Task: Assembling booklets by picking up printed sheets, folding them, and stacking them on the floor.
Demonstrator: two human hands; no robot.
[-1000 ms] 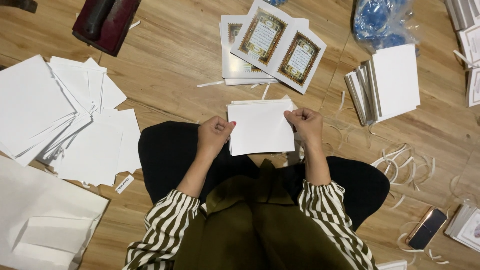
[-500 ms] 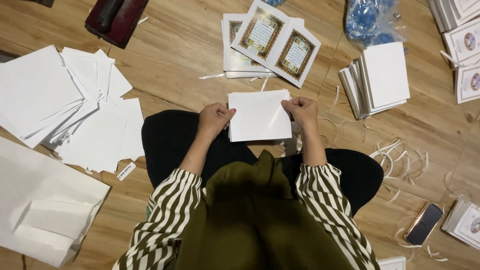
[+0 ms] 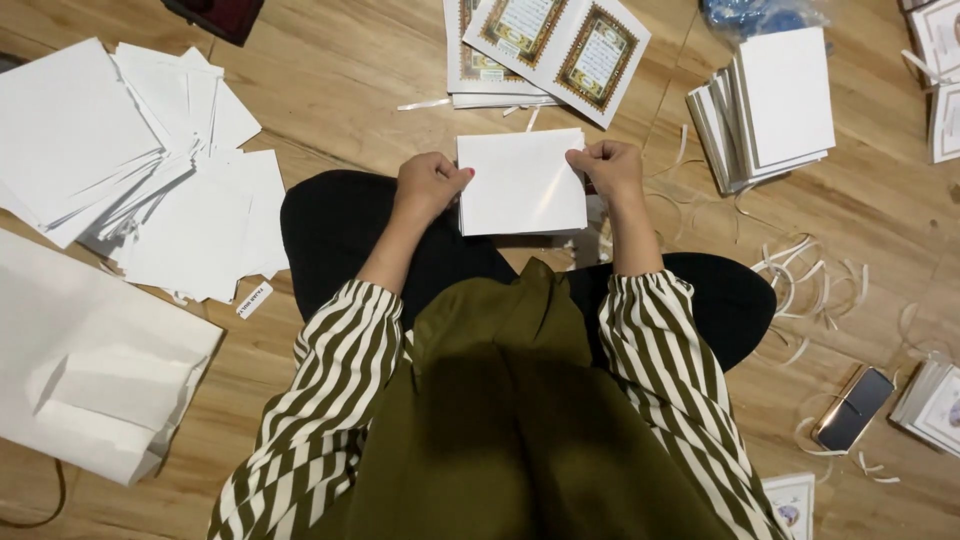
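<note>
In the head view, a stack of white sheets sits between the two hands, above the person's dark lap and the wooden floor. The left hand grips its left edge, fingers curled; the right hand pinches the upper right corner. Loose white sheets lie scattered well to the left, an ornate printed booklet just beyond.

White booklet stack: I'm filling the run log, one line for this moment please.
left hand: grips white stack left edge | right hand: grips right edge | wooden floor
</note>
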